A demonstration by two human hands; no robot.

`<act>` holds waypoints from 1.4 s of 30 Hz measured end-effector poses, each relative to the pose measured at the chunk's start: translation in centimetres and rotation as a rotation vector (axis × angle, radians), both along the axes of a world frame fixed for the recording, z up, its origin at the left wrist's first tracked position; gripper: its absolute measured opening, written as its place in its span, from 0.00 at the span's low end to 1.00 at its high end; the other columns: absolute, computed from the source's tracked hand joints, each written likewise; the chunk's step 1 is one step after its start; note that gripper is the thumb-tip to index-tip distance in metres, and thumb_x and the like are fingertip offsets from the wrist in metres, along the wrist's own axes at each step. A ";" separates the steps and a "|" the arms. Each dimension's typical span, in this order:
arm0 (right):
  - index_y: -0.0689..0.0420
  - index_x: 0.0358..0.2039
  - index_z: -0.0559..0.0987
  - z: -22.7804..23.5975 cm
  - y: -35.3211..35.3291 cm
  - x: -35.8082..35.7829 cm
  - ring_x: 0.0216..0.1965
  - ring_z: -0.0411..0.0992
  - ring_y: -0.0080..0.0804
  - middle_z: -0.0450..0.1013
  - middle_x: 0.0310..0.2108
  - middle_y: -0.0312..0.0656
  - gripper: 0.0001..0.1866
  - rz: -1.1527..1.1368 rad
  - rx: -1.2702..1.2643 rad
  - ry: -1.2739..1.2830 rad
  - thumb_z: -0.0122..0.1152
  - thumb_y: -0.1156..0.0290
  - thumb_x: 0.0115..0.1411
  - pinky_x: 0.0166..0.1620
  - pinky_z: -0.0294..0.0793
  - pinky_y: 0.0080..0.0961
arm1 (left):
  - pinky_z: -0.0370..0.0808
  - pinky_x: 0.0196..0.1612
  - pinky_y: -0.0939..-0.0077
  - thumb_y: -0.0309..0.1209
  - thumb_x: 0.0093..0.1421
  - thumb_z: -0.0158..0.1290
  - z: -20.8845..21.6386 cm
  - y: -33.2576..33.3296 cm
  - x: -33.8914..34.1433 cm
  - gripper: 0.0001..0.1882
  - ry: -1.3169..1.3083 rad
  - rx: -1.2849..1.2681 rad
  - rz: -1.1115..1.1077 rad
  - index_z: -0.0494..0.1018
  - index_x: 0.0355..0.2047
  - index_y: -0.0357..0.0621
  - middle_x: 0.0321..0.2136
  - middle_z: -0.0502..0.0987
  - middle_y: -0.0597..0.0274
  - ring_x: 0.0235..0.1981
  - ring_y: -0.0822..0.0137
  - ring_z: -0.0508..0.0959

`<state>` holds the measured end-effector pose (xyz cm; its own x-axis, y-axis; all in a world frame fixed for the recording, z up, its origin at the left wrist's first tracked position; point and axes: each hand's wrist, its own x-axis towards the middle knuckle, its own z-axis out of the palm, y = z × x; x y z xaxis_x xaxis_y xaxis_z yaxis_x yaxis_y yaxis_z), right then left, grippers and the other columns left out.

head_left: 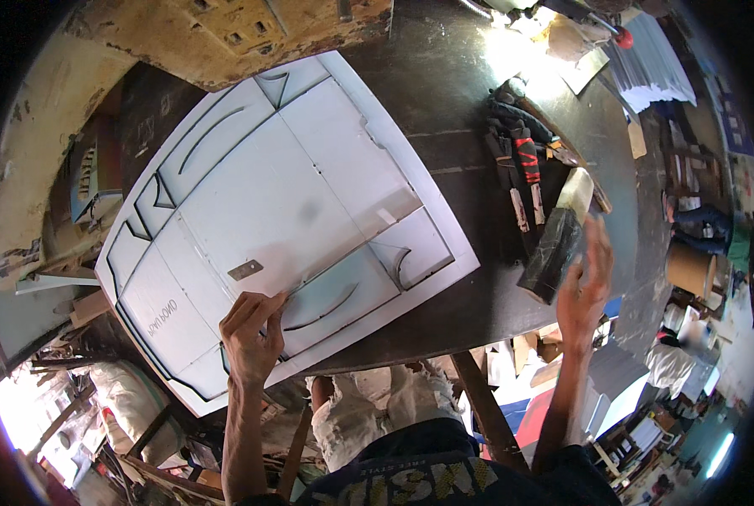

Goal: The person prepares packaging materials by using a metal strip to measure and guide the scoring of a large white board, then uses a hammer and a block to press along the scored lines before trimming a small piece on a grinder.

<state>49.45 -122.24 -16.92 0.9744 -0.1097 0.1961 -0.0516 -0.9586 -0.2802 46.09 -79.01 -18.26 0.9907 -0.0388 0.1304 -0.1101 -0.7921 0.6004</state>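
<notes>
A large white board (326, 185) with dark thin strips set along curved and straight lines lies tilted on the dark table. My left hand (254, 333) is over its near edge, with fingers and thumb pinched together; whatever they hold, if anything, is hidden. Just beyond those fingers a small flat metal plate (245, 269) rests on the board. To the right, my right hand (586, 282) has its fingers stretched out beside a block wrapped in black (552, 253) with a pale end. Whether the fingertips touch the block I cannot tell.
Pliers-like tools with dark and red-wrapped handles (527, 160) lie beyond the black block. A worn yellowish machine (183, 34) overhangs the board's far left. A bright lamp glare (520, 55) lights the far side. The dark table's (394, 341) front edge curves before my legs.
</notes>
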 end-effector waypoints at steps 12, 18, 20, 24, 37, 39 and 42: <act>0.69 0.68 0.58 2.1 6.1 -1.9 0.53 0.73 0.45 0.69 0.57 0.62 0.46 -0.064 0.440 -0.026 0.72 0.69 0.54 0.53 0.73 0.38 | 0.74 0.29 0.70 0.15 0.51 0.61 0.0 0.9 0.6 0.11 -0.005 -0.006 -0.060 0.82 0.35 0.38 0.24 0.77 0.56 0.26 0.60 0.78; 0.62 0.66 0.64 1.5 12.5 -2.1 0.42 0.76 0.47 0.74 0.50 0.54 0.43 0.375 0.501 0.123 0.74 0.69 0.52 0.42 0.79 0.37 | 0.75 0.29 0.71 0.15 0.50 0.62 -0.4 1.1 0.3 0.11 -0.003 -0.028 -0.024 0.82 0.35 0.39 0.24 0.78 0.58 0.26 0.61 0.78; 0.59 0.67 0.64 1.0 13.2 -2.4 0.40 0.76 0.47 0.75 0.48 0.52 0.42 0.387 0.466 -0.018 0.73 0.68 0.53 0.39 0.79 0.36 | 0.75 0.29 0.71 0.15 0.50 0.62 -0.5 1.0 0.5 0.11 -0.014 -0.019 -0.037 0.82 0.34 0.39 0.24 0.78 0.58 0.26 0.61 0.78; 0.56 0.67 0.65 0.1 13.8 -2.5 0.34 0.75 0.46 0.75 0.44 0.54 0.40 0.307 0.311 0.160 0.71 0.71 0.54 0.34 0.79 0.35 | 0.75 0.29 0.70 0.15 0.50 0.62 -0.2 0.9 0.4 0.11 -0.021 -0.006 -0.018 0.82 0.34 0.39 0.24 0.78 0.58 0.26 0.60 0.79; 0.49 0.67 0.66 1.3 18.6 -5.6 0.35 0.77 0.50 0.71 0.39 0.55 0.38 0.446 0.511 0.018 0.69 0.69 0.56 0.33 0.79 0.42 | 0.75 0.27 0.71 0.15 0.50 0.62 -1.2 1.0 -0.8 0.12 -0.035 -0.060 0.043 0.82 0.35 0.39 0.25 0.80 0.59 0.26 0.62 0.79; 0.50 0.67 0.66 1.0 19.4 -6.3 0.35 0.77 0.49 0.71 0.38 0.55 0.38 0.429 0.476 0.087 0.69 0.69 0.55 0.33 0.80 0.41 | 0.76 0.27 0.71 0.15 0.51 0.61 -1.0 0.9 -0.9 0.11 -0.020 -0.045 0.033 0.82 0.35 0.39 0.24 0.79 0.59 0.25 0.62 0.79; 0.54 0.65 0.68 1.9 20.4 -6.2 0.34 0.77 0.47 0.73 0.37 0.54 0.38 0.389 0.439 0.323 0.70 0.72 0.54 0.33 0.80 0.38 | 0.76 0.27 0.70 0.16 0.51 0.61 -1.3 1.4 -0.6 0.11 -0.039 -0.044 0.028 0.82 0.36 0.39 0.24 0.79 0.59 0.25 0.62 0.78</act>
<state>43.27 -101.81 -15.04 0.9614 0.2583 -0.0951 0.1277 -0.7248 -0.6771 45.49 -77.65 -19.54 0.9854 -0.0043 0.1702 -0.1122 -0.7681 0.6304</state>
